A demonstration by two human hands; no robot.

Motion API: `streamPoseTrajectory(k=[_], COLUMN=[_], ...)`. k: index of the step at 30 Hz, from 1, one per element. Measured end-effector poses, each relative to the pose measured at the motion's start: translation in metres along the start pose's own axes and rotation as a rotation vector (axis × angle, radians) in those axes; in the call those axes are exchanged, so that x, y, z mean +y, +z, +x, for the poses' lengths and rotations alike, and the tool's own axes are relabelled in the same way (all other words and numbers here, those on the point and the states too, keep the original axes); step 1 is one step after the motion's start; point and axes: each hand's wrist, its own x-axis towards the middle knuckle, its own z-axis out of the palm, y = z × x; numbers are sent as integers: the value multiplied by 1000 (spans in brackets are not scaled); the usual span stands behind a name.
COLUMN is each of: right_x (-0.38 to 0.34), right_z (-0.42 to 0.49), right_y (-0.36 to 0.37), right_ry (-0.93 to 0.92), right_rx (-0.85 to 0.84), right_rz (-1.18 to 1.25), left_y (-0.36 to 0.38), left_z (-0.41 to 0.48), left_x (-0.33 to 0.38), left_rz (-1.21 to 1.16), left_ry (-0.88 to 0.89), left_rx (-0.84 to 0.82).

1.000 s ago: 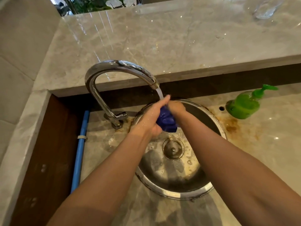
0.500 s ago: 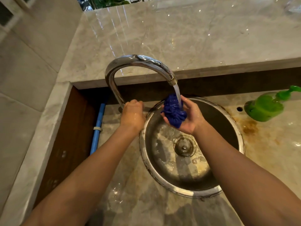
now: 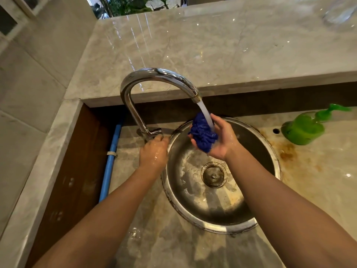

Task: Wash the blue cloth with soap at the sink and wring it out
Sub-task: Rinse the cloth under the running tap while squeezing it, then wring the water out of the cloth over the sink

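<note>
A bunched-up blue cloth (image 3: 202, 133) lies in my right hand (image 3: 222, 141), held over the round steel sink (image 3: 274, 157) directly under the water stream (image 3: 205, 115) from the curved chrome tap (image 3: 154, 74). My right fingers curl around the cloth. At the tap's base my left hand (image 3: 153, 152) is wet and closed on the tap handle (image 3: 155, 131), whose end sticks out above my knuckles. A green soap dispenser (image 3: 303, 128) stands on the counter to the right of the sink.
The sink drain (image 3: 213, 176) sits in the middle of the wet bowl. A raised marble ledge (image 3: 212, 55) runs behind the tap. A blue pipe (image 3: 110, 163) goes down the left side by a brown panel. Rust stains mark the counter (image 3: 318, 180) near the soap.
A second ago both hands were rubbing the cloth under the water. My left hand let go and moved left to the tap handle, while my right hand keeps the cloth under the stream.
</note>
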Motion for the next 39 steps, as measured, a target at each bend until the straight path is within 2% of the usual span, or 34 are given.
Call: streamPoseTrajectory(k=[8,12,15,19,24,26,27,28,31,33,35,37,39], right_x=[-4,-6,-2,-1,-6,-8,-8,-8,-5,-4,-9,-17,-28], right_z=[-10,-11,-15,-28,-50,-58,-60,-61,-64,-69,-78,-86,-96], right_y=[-1,-3,-2,2,10,12,12,12,15,20,21,19,21], right_ry=[-83,-167,-204,-237,-299,-330,-345,-361,-456,-572,-739,-891,-962], right_rx=[-1,35,-8,-29,10,25,42,69,159,218,262,261,192], right_rz=[59,19,-47,-121,-327,-391,-405,-410,-471,-616,-874,-1199,-1333], left_y=[-19,-40,-48,-52,-64,-70,-71,-70,-76,-83,-89,-96,-108], left_z=[8,24,35,45,50,45,39,31,7,-3,-5,-2,2], left_x=[3,6,3,-1,11,32,46,62,108,123,128,129,130], left_rz=[143,138,136,95,54,-95,-268,-533,-1483,-1858,-1961,-1951,-1874], left_ry=[128,69,37,-33,-100,-138,-148,-172,-424,-508,-485,-444,-393], left_rx=[-45,-48,-74,-4,77,76,10,-140,-848,-1056,-1091,-1083,-1066])
